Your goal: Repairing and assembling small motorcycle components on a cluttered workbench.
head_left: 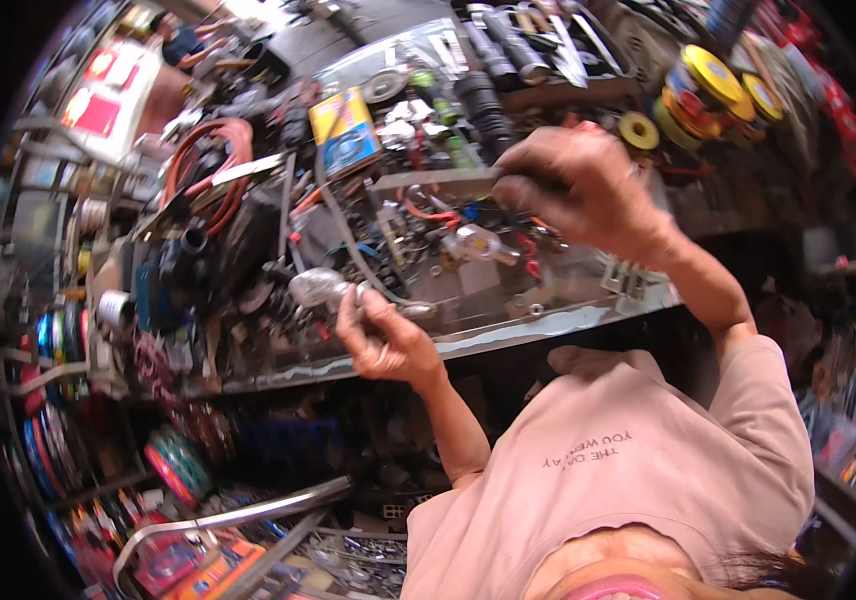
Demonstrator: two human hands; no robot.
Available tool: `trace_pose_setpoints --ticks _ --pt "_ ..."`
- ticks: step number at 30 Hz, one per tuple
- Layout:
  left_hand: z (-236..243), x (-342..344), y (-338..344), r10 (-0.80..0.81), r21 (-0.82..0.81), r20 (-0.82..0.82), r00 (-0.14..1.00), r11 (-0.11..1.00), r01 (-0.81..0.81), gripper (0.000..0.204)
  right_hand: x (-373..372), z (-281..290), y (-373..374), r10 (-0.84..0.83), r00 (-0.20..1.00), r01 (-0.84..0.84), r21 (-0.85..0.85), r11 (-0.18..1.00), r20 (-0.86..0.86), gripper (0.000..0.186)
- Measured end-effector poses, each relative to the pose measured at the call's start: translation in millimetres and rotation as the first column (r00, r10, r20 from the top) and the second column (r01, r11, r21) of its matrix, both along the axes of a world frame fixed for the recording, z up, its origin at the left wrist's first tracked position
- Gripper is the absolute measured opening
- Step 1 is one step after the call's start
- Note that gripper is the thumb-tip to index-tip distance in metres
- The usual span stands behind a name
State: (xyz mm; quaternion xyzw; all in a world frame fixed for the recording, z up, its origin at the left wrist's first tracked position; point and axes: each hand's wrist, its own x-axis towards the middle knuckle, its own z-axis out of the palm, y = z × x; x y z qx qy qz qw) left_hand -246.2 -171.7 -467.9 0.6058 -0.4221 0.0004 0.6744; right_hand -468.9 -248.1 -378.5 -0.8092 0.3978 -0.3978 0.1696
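My left hand [388, 338] is closed in a pinch over the near edge of the cluttered glass-topped counter [538, 325]. Between its thumb and fingers is a clear, shiny, rounded object [318, 288], its kind too blurred to make out. Higher and to the right, my right hand [583, 190] hovers above the counter with its fingers curled. Motion smears those fingertips, so whether they hold anything is unclear. Just left of them lies a long grey strip [433, 183]. Below that strip sits a small clear plastic packet [483, 243] among loose small parts.
Coiled reddish hose [213, 165], a yellow-and-blue box [346, 130] and a black ribbed tube [485, 112] crowd the counter. Yellow-lidded tubs [703, 85] stand far right. Below left are tape rolls [176, 465] and a bent metal tube frame [238, 515]. Another person [188, 45] is far left.
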Motion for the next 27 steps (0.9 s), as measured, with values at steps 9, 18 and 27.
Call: trace_pose_setpoints --ticks 9,18,27 --pt "58 -53 6 -0.428 0.025 -0.532 0.731 0.855 0.519 0.026 -13 -24 68 0.115 0.992 -0.122 0.159 0.98 0.053 0.024" --pt "36 -109 26 -0.766 0.335 -0.026 0.642 0.599 0.727 0.046 -75 -46 108 -0.644 0.55 0.192 0.67 0.717 0.531 0.029" --pt "2 -164 21 -0.758 0.549 0.492 0.429 0.652 0.523 0.044 -84 -84 117 -0.789 0.52 0.511 0.622 0.593 0.325 0.037"
